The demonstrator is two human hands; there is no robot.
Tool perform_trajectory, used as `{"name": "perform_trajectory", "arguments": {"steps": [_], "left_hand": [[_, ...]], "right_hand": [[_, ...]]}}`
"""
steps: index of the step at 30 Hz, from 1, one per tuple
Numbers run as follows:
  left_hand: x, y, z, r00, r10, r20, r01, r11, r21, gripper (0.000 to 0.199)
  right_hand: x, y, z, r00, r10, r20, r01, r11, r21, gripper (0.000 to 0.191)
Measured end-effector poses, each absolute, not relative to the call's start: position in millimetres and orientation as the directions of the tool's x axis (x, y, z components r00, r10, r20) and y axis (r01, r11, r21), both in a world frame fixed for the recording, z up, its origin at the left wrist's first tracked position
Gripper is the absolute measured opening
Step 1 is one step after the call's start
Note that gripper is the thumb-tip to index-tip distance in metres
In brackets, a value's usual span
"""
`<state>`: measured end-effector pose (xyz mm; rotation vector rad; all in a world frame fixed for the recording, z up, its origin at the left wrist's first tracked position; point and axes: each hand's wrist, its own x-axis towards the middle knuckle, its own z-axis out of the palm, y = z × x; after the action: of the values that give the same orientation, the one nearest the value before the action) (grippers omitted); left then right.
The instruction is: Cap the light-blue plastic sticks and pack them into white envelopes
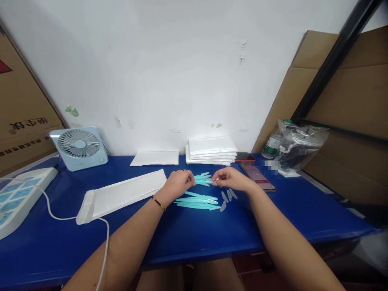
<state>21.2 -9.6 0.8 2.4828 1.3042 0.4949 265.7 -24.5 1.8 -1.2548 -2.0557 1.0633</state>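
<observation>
Above the blue table [212, 236], my left hand [178, 184] pinches the left end of a turquoise eyebrow razor [203, 182]. My right hand [226, 178] has its fingertips closed at the razor's other end, around the blade or cap, which they mostly hide. Behind and partly under this razor lies a small bunch of similar razors [204, 175]. Closer to me, several turquoise razors [198, 200] lie side by side, tips pointing right. Small clear blade caps [229, 195] are scattered just right of them, below my right hand.
A white padded envelope [127, 194] lies left of my left forearm, near a white cable [106, 238]. Stacked white envelopes [211, 150] and another envelope [154, 158] sit by the wall. Phones [259, 178], a bottle [270, 145], a fan [79, 147] and a power strip [24, 198] flank them.
</observation>
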Motion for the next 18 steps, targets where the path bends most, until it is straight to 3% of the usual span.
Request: {"name": "perform_trajectory", "arguments": {"steps": [5, 8, 10, 15, 18], "left_hand": [[28, -13, -1, 0.550, 0.802, 0.231, 0.732, -0.597, 0.328, 0.013], [27, -16, 3, 0.536, 0.792, 0.293, 0.716, -0.610, 0.340, 0.021], [24, -20, 6, 0.600, 0.758, 0.257, 0.668, -0.651, 0.359, 0.022], [22, -27, 8, 0.745, 0.666, 0.020, 0.602, -0.686, 0.410, 0.018], [24, -28, 5, 0.728, 0.685, -0.020, 0.624, -0.650, 0.434, 0.015]], "right_hand": [[255, -21, -5, -0.430, 0.900, 0.066, 0.580, 0.332, -0.744, 0.021], [267, -17, -5, -0.314, 0.928, 0.202, 0.668, 0.367, -0.647, 0.022], [280, -14, -3, -0.269, 0.923, 0.276, 0.734, 0.382, -0.561, 0.020], [302, -10, -7, -0.374, 0.919, 0.126, 0.799, 0.388, -0.459, 0.025], [301, -7, -11, -0.379, 0.922, 0.078, 0.809, 0.372, -0.455, 0.013]]}}
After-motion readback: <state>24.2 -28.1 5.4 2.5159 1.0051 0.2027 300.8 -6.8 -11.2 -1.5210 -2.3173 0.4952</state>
